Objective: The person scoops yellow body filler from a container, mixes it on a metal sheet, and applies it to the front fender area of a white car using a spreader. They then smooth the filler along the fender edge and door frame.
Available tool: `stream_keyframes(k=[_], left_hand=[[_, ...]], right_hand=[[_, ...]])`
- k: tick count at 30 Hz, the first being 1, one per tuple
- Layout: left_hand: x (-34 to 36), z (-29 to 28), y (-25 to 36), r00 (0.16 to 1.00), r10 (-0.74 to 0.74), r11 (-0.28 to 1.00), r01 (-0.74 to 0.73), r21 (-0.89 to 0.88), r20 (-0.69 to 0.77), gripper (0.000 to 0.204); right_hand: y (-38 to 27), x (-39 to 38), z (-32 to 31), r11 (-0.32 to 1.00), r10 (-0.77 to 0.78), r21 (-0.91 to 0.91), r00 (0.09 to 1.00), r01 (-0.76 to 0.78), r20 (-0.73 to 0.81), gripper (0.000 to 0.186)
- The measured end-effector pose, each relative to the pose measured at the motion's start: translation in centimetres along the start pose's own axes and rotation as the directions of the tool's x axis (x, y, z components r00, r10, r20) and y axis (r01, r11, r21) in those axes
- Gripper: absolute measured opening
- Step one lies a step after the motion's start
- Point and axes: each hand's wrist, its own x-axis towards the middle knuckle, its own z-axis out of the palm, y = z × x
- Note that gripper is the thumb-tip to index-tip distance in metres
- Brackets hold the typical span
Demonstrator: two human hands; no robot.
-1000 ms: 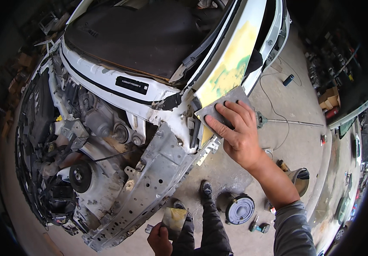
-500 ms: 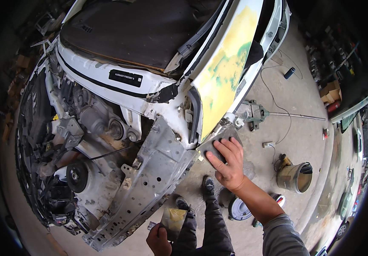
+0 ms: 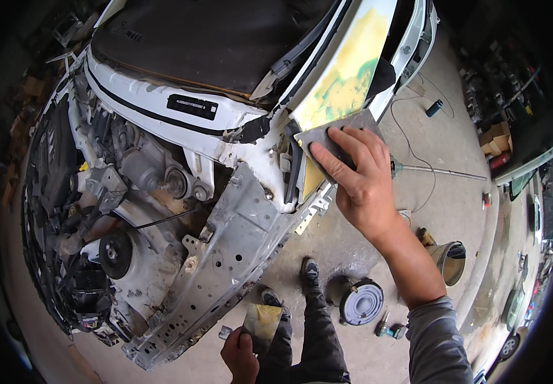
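While one stripped white car front with exposed grey metal frame (image 3: 225, 249) fills the left, the left hand (image 3: 241, 355) grips one yellow-smeared flat spreader (image 3: 263, 320) low down. One right hand (image 3: 356, 179) presses, fingers spread, one grey sanding sheet (image 3: 337, 131) against the yellow-green filler patch (image 3: 347, 70). Two shoes stand below; one round grey can (image 3: 361, 301) sits right.

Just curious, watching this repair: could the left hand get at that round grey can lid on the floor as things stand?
Probably not straight away. The left hand is low by the knee, gripping a yellowish scraper, and the person's legs stand between it and the lid.
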Motion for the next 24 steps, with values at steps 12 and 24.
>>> stream_keyframes(k=[12,24], left_hand=[[0.2,-0.7,-1.5,0.999,-0.023,0.993,0.020,-0.116,-0.026,0.028],[2.6,3.4,2.7,0.886,0.338,0.838,-0.131,-0.530,0.316,0.024]], right_hand=[[-6.2,-11.5,7.8,0.964,0.197,0.204,0.972,-0.169,-0.130,0.060],[-12.6,-8.8,-10.0,-0.024,0.325,0.884,0.833,-0.467,0.449,0.037]])
